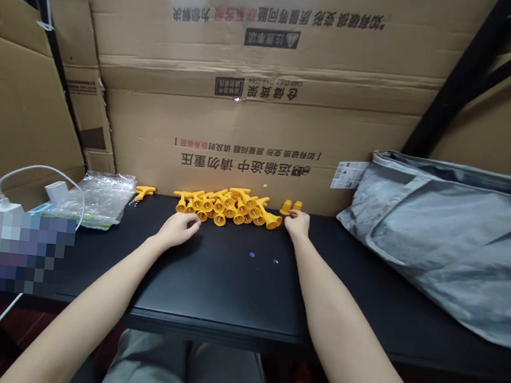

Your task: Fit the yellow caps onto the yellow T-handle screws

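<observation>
A pile of yellow plastic pieces (229, 206), with flared, bell-like open ends and T-shaped tops, lies on the black table against the cardboard. At the pile's left front edge is my left hand (181, 230), its fingers curled in and the tips close together; what they hold, if anything, is too small to make out. Right of the pile, two yellow cup-like pieces (286, 207) stand side by side. My right hand (298, 223) is closed in a pinch beside them, with a bit of yellow plastic showing at its fingertips.
At the left, clear plastic bags (104, 197) lie near another yellow piece (144, 192), a white charger (4, 217) with its cable, and a pixelated area. A grey fabric bag (451, 236) fills the right side. Tall printed cardboard (254, 118) closes off the back.
</observation>
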The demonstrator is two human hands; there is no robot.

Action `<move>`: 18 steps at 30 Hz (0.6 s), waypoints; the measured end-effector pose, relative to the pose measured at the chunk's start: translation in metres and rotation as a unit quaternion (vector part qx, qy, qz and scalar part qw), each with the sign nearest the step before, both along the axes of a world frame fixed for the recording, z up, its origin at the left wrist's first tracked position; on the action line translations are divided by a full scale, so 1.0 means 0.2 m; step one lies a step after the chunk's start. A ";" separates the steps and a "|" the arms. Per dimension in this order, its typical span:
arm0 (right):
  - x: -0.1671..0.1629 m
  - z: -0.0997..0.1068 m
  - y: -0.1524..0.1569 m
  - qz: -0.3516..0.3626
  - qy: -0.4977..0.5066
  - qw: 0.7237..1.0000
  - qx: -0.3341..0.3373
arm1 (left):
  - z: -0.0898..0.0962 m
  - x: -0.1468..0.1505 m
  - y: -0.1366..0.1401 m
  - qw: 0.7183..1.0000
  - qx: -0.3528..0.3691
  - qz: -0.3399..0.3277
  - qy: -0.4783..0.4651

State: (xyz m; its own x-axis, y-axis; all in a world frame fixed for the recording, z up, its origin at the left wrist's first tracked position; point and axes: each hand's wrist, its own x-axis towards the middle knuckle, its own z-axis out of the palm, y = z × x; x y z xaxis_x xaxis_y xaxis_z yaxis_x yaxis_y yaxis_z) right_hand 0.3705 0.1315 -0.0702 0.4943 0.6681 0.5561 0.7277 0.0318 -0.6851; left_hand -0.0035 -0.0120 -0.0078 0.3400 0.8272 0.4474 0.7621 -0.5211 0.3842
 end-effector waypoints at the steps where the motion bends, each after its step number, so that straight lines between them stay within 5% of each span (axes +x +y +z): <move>1: 0.00 0.00 0.02 -0.007 0.004 1.000 0.003 | 0.00 0.00 0.00 1.000 0.002 0.001 0.000; 13: -0.01 0.06 0.10 -0.002 0.022 0.993 -0.112 | -0.01 0.02 0.00 1.000 -0.005 0.003 0.020; 18: 0.00 0.03 0.12 0.014 -0.034 0.995 -0.092 | 0.03 -0.11 0.06 0.979 0.019 0.202 0.012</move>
